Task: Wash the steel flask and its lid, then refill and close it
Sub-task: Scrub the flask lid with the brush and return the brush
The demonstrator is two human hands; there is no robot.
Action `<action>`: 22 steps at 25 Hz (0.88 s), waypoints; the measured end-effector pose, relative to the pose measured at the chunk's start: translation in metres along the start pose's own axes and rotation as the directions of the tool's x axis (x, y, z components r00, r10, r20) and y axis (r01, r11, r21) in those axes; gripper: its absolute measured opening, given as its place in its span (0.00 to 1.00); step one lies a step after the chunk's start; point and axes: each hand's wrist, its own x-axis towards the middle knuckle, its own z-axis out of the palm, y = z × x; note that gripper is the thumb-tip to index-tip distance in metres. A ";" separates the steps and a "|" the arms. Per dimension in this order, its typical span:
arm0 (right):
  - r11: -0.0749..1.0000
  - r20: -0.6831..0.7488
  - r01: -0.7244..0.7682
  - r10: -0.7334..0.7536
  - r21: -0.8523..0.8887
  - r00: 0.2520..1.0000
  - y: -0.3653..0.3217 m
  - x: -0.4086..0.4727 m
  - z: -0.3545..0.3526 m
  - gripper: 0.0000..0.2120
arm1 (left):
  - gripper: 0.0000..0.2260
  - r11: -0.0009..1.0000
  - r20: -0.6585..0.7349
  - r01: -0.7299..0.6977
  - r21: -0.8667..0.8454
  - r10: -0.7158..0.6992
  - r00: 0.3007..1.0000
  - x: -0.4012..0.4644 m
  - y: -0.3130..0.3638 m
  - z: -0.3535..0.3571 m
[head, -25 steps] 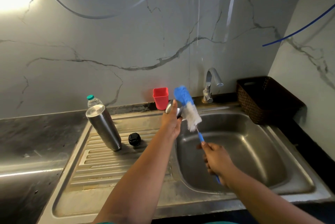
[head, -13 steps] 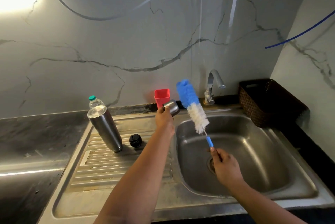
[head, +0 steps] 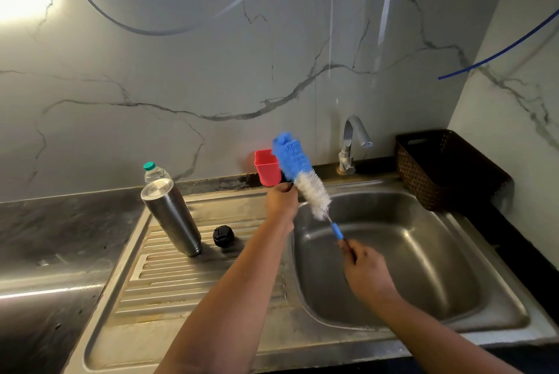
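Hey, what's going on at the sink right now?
A person is washing up at a steel sink. The right hand grips the handle of a blue and white bottle brush; the left hand is curled beside its bristles, what it holds hidden. The flask stands upside down on the drainboard, a black cap beside it. The tap looks off.

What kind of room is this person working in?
Most likely a home kitchen: a steel sink with a ribbed draining board, a tap against a marble-look wall, and a bottle brush in use.
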 end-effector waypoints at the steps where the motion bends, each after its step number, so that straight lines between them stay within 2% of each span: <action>1: 1.000 -0.039 -0.003 0.002 -0.012 0.999 -0.004 0.009 -0.004 0.14 | 0.09 0.998 0.034 -0.032 0.048 0.030 0.999 -0.004 -0.002 0.002; 3: 0.998 -0.052 -0.051 0.053 0.028 0.997 -0.013 0.027 -0.015 0.14 | 0.09 0.999 0.084 -0.041 0.030 0.038 0.996 -0.007 -0.004 0.003; 5: 0.994 -0.030 -0.097 0.098 0.048 0.995 -0.015 0.034 -0.020 0.14 | 0.05 0.982 0.121 0.077 -0.171 -0.056 0.991 -0.006 0.002 -0.001; 7: 0.994 -0.009 -0.108 0.108 0.000 0.994 -0.011 0.028 -0.017 0.15 | 0.04 0.878 0.172 0.220 -0.426 -0.160 0.972 -0.006 0.011 -0.007; 8: 0.995 -0.001 -0.101 0.101 -0.024 0.995 -0.009 0.020 -0.013 0.16 | 0.04 0.842 0.185 0.248 -0.479 -0.179 0.966 -0.005 0.013 -0.010; 13: 1.000 -0.023 -0.006 0.005 -0.023 1.000 -0.022 0.016 -0.003 0.15 | 0.06 0.836 0.296 0.297 -0.461 -0.170 0.940 -0.007 0.007 -0.006; 17: 0.984 -0.013 -0.103 0.106 0.149 0.994 -0.031 0.031 -0.005 0.16 | 0.04 0.827 0.280 0.299 -0.476 -0.180 0.943 -0.006 0.004 -0.004; 22: 0.987 0.096 -0.093 0.080 0.134 0.992 -0.020 0.011 0.001 0.14 | 0.03 0.739 0.284 0.342 -0.581 -0.209 0.936 -0.003 0.003 -0.017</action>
